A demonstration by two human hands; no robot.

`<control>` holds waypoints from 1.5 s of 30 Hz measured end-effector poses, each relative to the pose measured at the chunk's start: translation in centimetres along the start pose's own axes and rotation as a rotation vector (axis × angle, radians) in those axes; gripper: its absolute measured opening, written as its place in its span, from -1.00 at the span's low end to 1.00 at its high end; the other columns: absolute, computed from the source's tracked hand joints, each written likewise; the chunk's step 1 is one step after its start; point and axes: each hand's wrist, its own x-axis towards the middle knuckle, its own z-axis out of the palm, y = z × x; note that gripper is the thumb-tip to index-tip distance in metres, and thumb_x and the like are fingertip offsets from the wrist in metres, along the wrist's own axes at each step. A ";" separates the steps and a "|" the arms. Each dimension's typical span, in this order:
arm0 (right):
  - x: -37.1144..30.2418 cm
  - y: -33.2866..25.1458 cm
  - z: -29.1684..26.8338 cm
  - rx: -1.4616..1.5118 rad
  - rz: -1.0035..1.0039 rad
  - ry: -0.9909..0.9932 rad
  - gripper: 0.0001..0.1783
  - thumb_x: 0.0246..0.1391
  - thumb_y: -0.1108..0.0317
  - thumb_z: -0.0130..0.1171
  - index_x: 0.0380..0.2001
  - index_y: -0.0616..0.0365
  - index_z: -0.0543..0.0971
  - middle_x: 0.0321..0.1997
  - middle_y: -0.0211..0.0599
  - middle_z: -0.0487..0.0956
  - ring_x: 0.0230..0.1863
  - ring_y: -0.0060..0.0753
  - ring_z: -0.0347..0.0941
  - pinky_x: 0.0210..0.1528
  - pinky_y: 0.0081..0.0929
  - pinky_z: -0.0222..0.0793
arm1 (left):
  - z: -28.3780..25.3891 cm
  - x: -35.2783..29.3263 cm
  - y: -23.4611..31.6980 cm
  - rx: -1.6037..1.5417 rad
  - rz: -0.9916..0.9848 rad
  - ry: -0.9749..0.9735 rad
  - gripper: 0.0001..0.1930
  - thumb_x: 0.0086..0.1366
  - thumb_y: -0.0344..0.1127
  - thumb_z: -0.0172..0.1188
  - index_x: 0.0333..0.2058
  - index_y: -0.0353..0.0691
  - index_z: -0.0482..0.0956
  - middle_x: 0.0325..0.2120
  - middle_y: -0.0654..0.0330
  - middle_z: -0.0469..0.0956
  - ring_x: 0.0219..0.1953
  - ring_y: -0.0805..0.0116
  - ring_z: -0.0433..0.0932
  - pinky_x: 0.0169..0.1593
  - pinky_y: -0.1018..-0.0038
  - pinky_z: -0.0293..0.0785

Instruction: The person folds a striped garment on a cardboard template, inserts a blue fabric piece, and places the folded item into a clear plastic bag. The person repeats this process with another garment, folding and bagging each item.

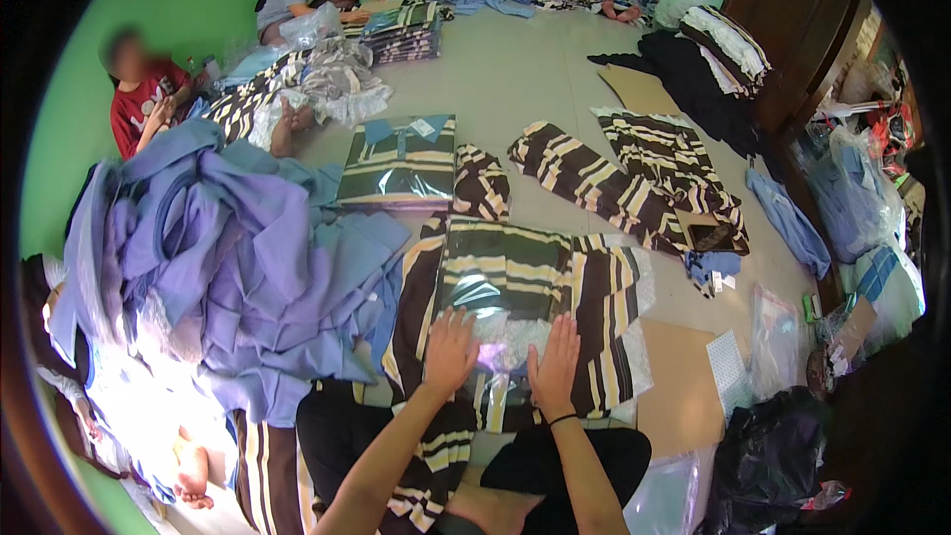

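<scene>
A folded striped shirt in a clear plastic bag (pixel 505 275) lies in front of me, dark brown with cream and yellow bands. My left hand (pixel 453 350) rests flat on the bag's near left part, fingers stretched out. On the near right part, my right hand (pixel 555 365) is pressed flat too, fingers extended, with a dark band at the wrist. Between the hands the loose plastic is crinkled and shiny. Underneath spreads an unfolded striped shirt (pixel 604 362). Just beyond lies a stack of bagged striped shirts (pixel 398 163) with a blue collar and a tag on top.
A big heap of blue-purple garments (pixel 238 248) fills the left. At right are brown cardboard (pixel 679 372), clear plastic bags (pixel 776 337), a black plastic bag (pixel 768 461) and a phone-like dark object (pixel 710 236) on striped shirts (pixel 594 178). Other people sit along the green walls.
</scene>
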 end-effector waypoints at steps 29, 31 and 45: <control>11.1 5.8 9.4 -0.085 0.258 -0.255 -0.33 -0.02 -0.04 -0.11 0.17 -0.10 0.07 0.26 -0.19 -0.02 0.27 -0.02 -0.18 0.16 0.18 -0.36 | 8.9 9.9 -2.8 0.148 -0.176 -0.161 -0.40 0.07 0.11 -0.04 0.10 0.10 0.18 0.16 0.03 -0.03 0.20 -0.13 -0.14 0.12 -0.15 -0.28; 11.0 6.1 9.7 -0.043 0.236 -0.244 -0.32 -0.02 -0.06 -0.12 0.17 -0.11 0.06 0.27 -0.20 -0.04 0.28 -0.02 -0.20 0.15 0.20 -0.38 | 9.4 10.0 -3.4 0.143 -0.174 -0.212 -0.38 0.08 0.13 -0.06 0.12 0.11 0.14 0.17 0.02 -0.05 0.20 -0.12 -0.18 0.12 -0.15 -0.30; -4.6 2.1 1.0 -0.146 0.226 -0.330 -0.36 0.05 0.07 -0.13 0.16 0.08 0.05 0.26 0.01 -0.10 0.27 0.01 -0.20 0.16 0.08 -0.20 | -1.5 -4.9 -5.5 -0.608 -0.886 -0.170 -0.80 0.01 -0.40 0.12 -0.39 -0.40 0.44 -0.60 0.16 0.45 -0.56 0.49 0.40 -0.48 0.58 0.33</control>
